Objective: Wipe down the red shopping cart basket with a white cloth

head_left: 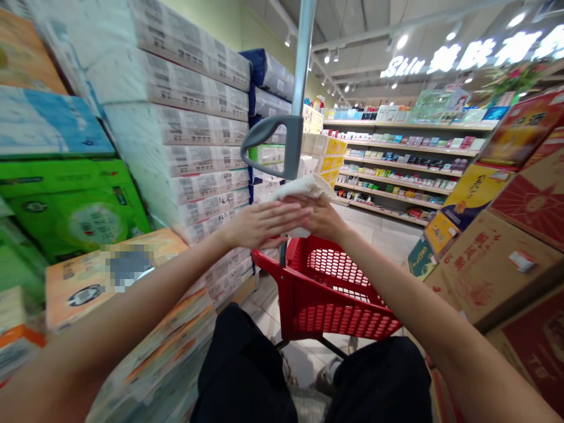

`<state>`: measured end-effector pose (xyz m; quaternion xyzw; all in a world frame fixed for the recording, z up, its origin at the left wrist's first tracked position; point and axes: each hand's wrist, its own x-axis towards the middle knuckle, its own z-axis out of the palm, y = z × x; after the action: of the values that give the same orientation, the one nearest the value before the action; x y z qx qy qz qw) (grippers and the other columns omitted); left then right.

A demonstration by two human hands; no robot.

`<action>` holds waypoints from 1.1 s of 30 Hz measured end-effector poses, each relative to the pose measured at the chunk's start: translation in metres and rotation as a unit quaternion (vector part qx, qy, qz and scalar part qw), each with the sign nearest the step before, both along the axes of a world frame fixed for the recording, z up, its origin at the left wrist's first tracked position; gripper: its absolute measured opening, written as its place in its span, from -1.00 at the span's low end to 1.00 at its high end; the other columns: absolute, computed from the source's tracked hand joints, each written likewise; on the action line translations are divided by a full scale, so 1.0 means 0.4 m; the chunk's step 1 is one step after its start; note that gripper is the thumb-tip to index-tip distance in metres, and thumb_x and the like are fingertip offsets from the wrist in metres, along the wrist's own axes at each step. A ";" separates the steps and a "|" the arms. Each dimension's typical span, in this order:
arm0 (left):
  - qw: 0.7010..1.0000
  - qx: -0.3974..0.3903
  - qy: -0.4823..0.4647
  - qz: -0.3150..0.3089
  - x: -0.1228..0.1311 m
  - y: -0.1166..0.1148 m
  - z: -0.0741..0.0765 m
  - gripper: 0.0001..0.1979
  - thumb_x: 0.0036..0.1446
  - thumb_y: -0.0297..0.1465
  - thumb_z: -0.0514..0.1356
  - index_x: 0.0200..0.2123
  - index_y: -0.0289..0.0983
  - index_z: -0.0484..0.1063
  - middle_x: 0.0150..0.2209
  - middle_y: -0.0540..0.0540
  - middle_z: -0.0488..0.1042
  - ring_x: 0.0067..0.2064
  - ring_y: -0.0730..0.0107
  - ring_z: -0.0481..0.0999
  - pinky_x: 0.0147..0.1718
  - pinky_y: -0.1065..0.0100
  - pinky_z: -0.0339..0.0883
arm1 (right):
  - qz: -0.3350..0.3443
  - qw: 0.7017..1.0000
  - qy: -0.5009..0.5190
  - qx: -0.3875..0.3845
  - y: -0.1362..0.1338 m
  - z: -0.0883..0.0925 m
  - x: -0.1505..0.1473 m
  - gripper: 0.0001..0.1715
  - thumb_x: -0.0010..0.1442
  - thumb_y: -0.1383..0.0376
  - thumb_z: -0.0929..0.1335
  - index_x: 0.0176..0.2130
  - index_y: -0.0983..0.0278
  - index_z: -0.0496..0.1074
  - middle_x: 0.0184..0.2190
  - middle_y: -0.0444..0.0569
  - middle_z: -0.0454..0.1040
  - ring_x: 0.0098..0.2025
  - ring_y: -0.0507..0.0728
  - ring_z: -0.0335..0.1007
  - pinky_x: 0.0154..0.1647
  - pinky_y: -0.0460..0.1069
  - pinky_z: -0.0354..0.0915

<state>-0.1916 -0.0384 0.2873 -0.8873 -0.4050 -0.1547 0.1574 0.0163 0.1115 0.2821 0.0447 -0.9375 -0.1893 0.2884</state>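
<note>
Both my hands meet in front of me above a red shopping basket point(328, 294). My right hand point(324, 218) grips a crumpled white cloth point(304, 189), bunched at its fingertips. My left hand point(264, 223) lies flat with fingers stretched out, its tips touching the cloth and my right hand. The basket's grey pull handle point(282, 138) rises straight up just behind the cloth. The basket's inside shows only red mesh.
Stacked white and blue tissue packs point(185, 111) and green and orange packs point(74, 205) tower at left. Brown and red cartons point(497, 252) are piled at right. Stocked store shelves point(405, 158) run across the back, beyond a tiled aisle floor. My dark-trousered knees are below.
</note>
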 end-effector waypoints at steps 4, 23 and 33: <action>0.999 -0.046 -0.006 0.016 0.004 0.037 0.138 -0.44 0.24 -0.22 0.01 0.30 -0.13 0.15 0.37 0.09 0.11 0.41 0.23 -0.03 0.38 0.05 -0.32 | 0.003 0.999 0.038 -0.006 -0.015 -0.050 -0.023 -0.53 0.38 0.39 0.19 0.22 0.14 0.29 0.23 -0.12 0.35 0.35 0.11 0.11 0.42 0.24 -0.01; 0.916 0.232 0.324 0.046 -0.006 0.108 0.241 -0.34 0.29 -0.59 -0.23 0.41 -0.21 -0.33 0.42 0.06 -0.08 0.41 0.55 -0.15 0.38 0.33 -0.24 | -0.032 0.992 0.026 0.122 -0.048 -0.056 -0.016 -0.30 0.30 0.41 0.24 0.35 0.10 0.03 0.40 -0.09 0.01 0.43 0.16 -0.12 0.44 0.29 -0.31; 0.905 0.259 0.335 0.037 -0.007 0.122 0.241 -0.33 0.29 -0.59 -0.22 0.41 -0.21 -0.39 0.43 0.05 -0.09 0.41 0.54 -0.12 0.37 0.36 -0.22 | 0.028 0.980 -0.101 0.167 -0.059 -0.198 -0.029 -0.50 0.21 0.30 0.30 0.15 0.27 0.35 0.27 0.10 0.28 0.33 0.20 0.13 0.40 0.23 -0.06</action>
<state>-0.1943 0.0103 0.3837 -0.7991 -0.3071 0.0579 0.5135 0.0047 0.0878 0.2031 0.1372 -0.9155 -0.3295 0.1858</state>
